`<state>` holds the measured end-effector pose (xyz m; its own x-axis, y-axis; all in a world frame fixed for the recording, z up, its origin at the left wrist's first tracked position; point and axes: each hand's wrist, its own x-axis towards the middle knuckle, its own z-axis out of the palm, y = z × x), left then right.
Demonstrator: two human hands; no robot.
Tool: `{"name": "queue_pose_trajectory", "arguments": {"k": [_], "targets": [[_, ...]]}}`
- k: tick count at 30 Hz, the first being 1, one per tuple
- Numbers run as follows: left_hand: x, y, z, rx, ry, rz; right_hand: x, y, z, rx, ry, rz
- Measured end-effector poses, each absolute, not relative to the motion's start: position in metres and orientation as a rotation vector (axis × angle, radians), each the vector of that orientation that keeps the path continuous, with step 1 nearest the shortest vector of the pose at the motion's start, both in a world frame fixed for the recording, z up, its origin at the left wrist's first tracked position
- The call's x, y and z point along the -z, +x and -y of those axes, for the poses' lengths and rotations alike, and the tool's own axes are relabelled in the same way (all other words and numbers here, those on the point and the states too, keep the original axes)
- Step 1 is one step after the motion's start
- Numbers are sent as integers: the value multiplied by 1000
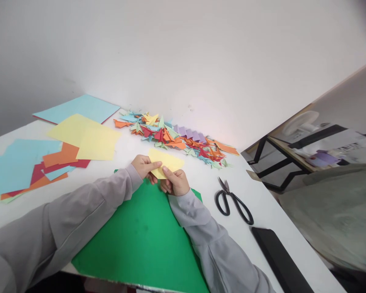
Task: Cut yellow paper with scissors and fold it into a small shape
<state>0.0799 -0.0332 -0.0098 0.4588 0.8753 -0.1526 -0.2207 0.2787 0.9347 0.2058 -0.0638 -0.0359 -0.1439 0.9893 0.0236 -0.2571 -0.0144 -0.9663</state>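
Observation:
A small piece of yellow paper (167,159) is held up between both hands, above the far edge of a green mat (146,232). My left hand (146,167) pinches its left side, with the thumb on top. My right hand (176,181) grips its lower right part, thumb tip close to the other thumb. The fingers beneath the paper are partly hidden. Beyond the hands lies a long pile of folded paper pieces (164,135) in orange, red, green, blue, yellow and purple.
On the left of the white table (128,150) lie blue sheets (27,162), yellow sheets (94,138) and orange sheets (62,156). Black-handled scissors (228,195) and a black flat object (277,256) lie on the right. A shelf (289,152) stands beyond the table's right edge.

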Motion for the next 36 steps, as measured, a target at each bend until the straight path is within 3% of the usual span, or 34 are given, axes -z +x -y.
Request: {"name": "queue_pose_trajectory", "arguments": {"k": [36], "targets": [[9, 80, 34, -826, 1111, -816, 36, 207, 62, -1388, -1055, 1025]]}}
